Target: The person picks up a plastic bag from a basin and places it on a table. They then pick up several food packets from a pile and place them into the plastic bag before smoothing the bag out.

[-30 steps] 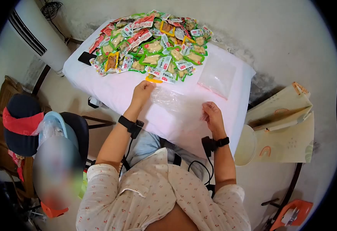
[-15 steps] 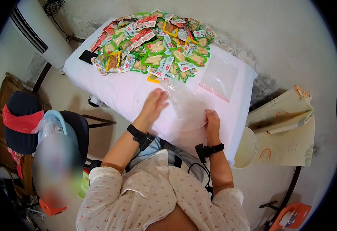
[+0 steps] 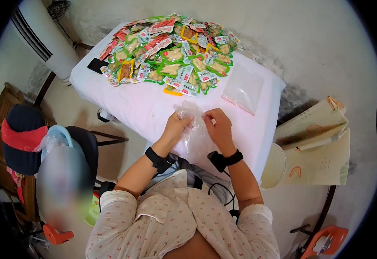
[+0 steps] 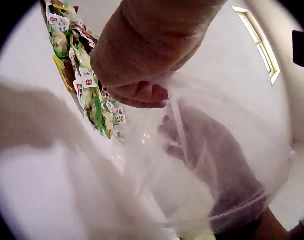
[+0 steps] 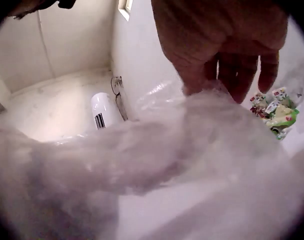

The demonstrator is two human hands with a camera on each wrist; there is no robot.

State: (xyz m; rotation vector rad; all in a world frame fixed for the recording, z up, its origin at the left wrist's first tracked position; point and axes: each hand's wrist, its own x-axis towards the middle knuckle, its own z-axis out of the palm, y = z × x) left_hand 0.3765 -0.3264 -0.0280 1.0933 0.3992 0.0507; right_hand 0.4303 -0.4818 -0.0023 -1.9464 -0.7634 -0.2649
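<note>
Head view is showing both hands working at one clear plastic bag (image 3: 197, 140) in front of the person, above the near edge of the white-covered table (image 3: 139, 105). The left hand (image 3: 177, 127) is pinching the film near the bag's top with thumb and curled fingers, while the right hand (image 3: 220, 130) is gripping it just beside, between thumb and forefinger. Holding it at two neighbouring spots is probably keeping the thin film from slipping and letting its layers be worked apart; since the plastic is blurring in both wrist views, I cannot tell whether its mouth is parting. Both forearms are slanting inward from the person's sides, elbows bent, so that the hands are nearly meeting, and the right wrist view is showing that hand's remaining fingers hanging loose below the palm, not gripping. Heaped packets (image 3: 171, 60) are lying along the far edge of the surface, just beyond the hands, which is seemingly leaving the near edge for handling while keeping them within reach. A flat clear plastic sheet or bag (image 3: 243, 90) is resting near the right edge, likely set there for the right hand's convenience, and a dark phone-like object (image 3: 97, 65) is lying beside the heap, near the left edge.
</note>
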